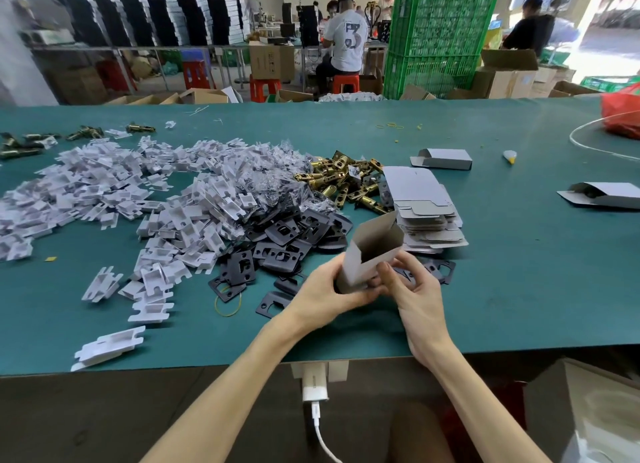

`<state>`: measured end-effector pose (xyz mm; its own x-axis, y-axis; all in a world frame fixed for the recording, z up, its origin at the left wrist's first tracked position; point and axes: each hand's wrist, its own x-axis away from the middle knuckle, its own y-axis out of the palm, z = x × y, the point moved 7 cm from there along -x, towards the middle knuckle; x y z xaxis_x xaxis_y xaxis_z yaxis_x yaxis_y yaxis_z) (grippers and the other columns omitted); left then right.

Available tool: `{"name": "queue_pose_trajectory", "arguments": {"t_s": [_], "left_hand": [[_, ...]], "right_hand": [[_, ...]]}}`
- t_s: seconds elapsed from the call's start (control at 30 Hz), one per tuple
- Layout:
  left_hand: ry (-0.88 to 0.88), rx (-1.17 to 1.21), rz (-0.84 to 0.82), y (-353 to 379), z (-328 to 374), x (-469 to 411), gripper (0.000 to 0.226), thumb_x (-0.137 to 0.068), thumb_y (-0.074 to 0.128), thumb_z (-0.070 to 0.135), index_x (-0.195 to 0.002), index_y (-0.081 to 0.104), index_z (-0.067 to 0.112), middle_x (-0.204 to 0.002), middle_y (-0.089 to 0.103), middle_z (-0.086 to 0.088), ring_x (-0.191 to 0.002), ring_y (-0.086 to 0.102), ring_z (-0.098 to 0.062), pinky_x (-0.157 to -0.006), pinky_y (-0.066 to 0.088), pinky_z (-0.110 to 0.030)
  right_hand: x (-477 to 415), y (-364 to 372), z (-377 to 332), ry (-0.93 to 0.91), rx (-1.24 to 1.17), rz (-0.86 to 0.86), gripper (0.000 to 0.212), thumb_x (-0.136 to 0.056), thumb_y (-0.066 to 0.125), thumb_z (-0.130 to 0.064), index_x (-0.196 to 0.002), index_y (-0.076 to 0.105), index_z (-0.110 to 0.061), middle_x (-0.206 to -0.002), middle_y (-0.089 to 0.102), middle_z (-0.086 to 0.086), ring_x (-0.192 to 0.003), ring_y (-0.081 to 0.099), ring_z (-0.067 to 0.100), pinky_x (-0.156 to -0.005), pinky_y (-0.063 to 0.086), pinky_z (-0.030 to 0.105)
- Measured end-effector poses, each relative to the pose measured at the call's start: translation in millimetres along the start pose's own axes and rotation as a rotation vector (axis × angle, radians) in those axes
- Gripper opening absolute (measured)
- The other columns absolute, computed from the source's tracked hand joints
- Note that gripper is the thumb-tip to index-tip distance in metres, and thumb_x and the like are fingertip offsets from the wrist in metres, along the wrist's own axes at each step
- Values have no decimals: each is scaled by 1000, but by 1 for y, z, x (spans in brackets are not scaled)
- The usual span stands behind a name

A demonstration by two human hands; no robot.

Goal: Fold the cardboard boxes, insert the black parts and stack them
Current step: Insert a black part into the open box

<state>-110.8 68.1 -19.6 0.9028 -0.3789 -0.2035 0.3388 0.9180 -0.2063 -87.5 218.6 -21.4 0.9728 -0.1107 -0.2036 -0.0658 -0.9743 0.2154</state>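
Near table edge (180, 366), hands (323, 291) (417, 291) apparently grip box (362, 266).

Setting: a factory packing and assembly hall. Evidence: a long green-covered worktable (519, 289) carried bulk heaps of white plastic inserts (104, 185), black plates (287, 234), brass latch parts (339, 178) and flat cardboard blanks (429, 227). Folded grey boxes (445, 158) lay farther along the table. Behind it stood stacked green crates (440, 39), open cartons (270, 60), red stools (344, 83), rows of stacked boxes (156, 19) on benches, and seated workers (346, 39).
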Motion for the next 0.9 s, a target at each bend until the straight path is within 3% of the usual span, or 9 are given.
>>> {"name": "queue_pose_trajectory", "arguments": {"t_s": [0.07, 0.13, 0.27, 0.4, 0.5, 0.67, 0.77, 0.9], "left_hand": [[-10, 49, 54, -6, -3, -2, 47, -88, 81, 7, -132, 64, 11, -124, 73, -9, -119, 68, -27, -104, 53, -51], [-40, 62, 99, -13, -7, -3, 43, -89, 78, 2, -129, 65, 9, -122, 73, -9, -116, 68, -23, -102, 54, -44], [-89, 138, 211, -19, -11, 0, 34, -90, 78, 4, -117, 67, 22, -110, 78, 5, -106, 71, -8, -88, 54, -20], [-137, 252, 362, -31, -19, 3, 27, -92, 78, 11, -111, 66, 24, -101, 78, 17, -98, 72, -2, -79, 53, -14], [-144, 249, 385, -33, -20, 4, 28, -91, 79, 12, -112, 66, 26, -101, 78, 17, -100, 72, -4, -80, 53, -15], [-142, 235, 355, -31, -18, 1, 32, -92, 78, 10, -114, 66, 29, -106, 77, 19, -102, 71, -1, -82, 52, -13], [-149, 225, 348, -32, -19, 2, 32, -91, 79, 11, -114, 66, 29, -106, 77, 17, -101, 70, -1, -82, 53, -14], [-150, 230, 354, -31, -19, 2, 31, -90, 80, 13, -111, 67, 31, -105, 77, 18, -100, 71, -1, -80, 52, -14]], "right_hand": [[0, 2, 2, 23, 22, -4, 32, -91, 73, -23, -120, 67, -10, -103, 72, 9, -86, 75, 28, -81, 60, 32], [1, 2, 0, 16, 85, 28, 31, -92, 71, -25, -120, 69, -15, -106, 74, 11, -88, 75, 29, -77, 59, 27], [-4, 8, -4, -75, 323, 40, 25, -103, 56, -14, -127, 63, -16, -114, 67, 8, -103, 68, 20, -82, 60, 30], [-54, 17, -24, -133, 525, 134, 37, -102, 38, 4, -130, 58, -10, -121, 63, 5, -111, 63, 20, -93, 55, 29], [-108, 43, -30, -133, 996, -14, 46, -100, 42, 3, -145, 47, -3, -143, 54, 14, -134, 48, 27, -114, 37, 37], [-148, 65, -3, 72, 1492, -283, 43, -97, 50, 1, -139, 39, 4, -149, 40, 24, -137, 35, 41, -110, 34, 45], [-155, 65, 3, 47, 1714, -239, 49, -95, 55, -7, -140, 37, 4, -147, 40, 25, -135, 35, 40, -110, 34, 43], [-158, 60, 7, 59, 1798, -153, 54, -92, 60, -7, -140, 37, 6, -144, 43, 27, -132, 41, 38, -110, 36, 39]]}}
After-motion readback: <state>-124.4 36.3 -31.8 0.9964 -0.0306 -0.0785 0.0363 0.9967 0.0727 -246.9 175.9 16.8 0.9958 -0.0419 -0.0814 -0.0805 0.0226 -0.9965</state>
